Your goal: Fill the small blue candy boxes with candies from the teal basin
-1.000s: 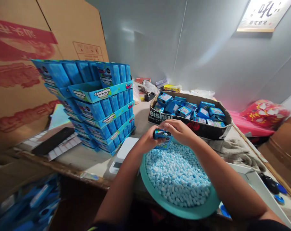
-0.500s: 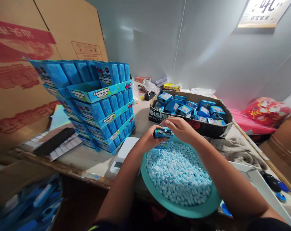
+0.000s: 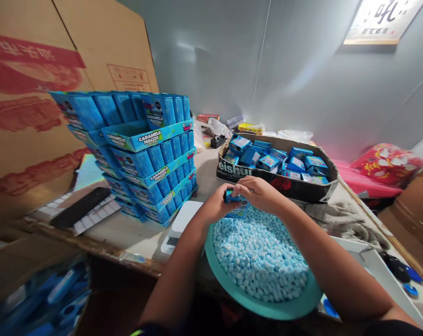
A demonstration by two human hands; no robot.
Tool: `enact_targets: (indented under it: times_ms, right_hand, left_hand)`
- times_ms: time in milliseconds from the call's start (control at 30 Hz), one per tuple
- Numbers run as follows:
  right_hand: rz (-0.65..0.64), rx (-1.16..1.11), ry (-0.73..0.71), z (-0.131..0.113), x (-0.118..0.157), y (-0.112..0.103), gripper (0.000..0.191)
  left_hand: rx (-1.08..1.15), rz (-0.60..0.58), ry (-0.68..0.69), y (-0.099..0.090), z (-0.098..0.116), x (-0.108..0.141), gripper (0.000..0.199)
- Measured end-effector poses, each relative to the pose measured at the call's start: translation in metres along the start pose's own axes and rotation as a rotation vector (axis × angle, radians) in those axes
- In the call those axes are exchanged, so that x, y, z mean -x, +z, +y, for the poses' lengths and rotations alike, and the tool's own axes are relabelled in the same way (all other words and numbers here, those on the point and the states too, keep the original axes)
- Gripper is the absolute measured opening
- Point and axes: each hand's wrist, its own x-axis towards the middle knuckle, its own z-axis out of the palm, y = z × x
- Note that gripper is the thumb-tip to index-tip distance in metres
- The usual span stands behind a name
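Above the far rim of a teal basin (image 3: pixel 263 311), my left hand (image 3: pixel 221 204) grips a small blue candy box (image 3: pixel 237 213) with its top facing up. My right hand (image 3: pixel 258 192) is closed over the top of this box, thumb and fingers pressed at its upper edge. The hands partly hide the box's opening, so I cannot see how full it is. Pale blue and white candies (image 3: pixel 260 256) fill the basin below. A white scale (image 3: pixel 183 219) lies beside my left forearm.
Stacked display trays (image 3: pixel 151 140) of blue boxes stand at left. Behind the basin, a dark carton (image 3: pixel 277 182) holds several loose candy boxes. A grey cloth (image 3: pixel 344 224) and white tray (image 3: pixel 375 261) lie at right. Blue pieces fill a container (image 3: pixel 53 298) at lower left.
My right hand has moved slightly down and left onto the box's top, its fingers curling in. Candies that showed at the opening are now covered. My left hand keeps its grip.
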Motion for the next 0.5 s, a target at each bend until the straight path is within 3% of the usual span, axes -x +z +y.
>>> enact_targets:
  times_ms: [300,500]
  right_hand:
    - [0.008,-0.004,0.253,-0.0013,0.0020,-0.0082,0.054]
    - [0.071,-0.013,0.189,0.0051,0.0028,-0.0080,0.049]
  left_hand:
    - [0.035,0.025,-0.025,-0.0005,-0.0005,0.0017,0.052]
    - [0.061,0.013,-0.015,-0.0008,0.0002,0.0014,0.052]
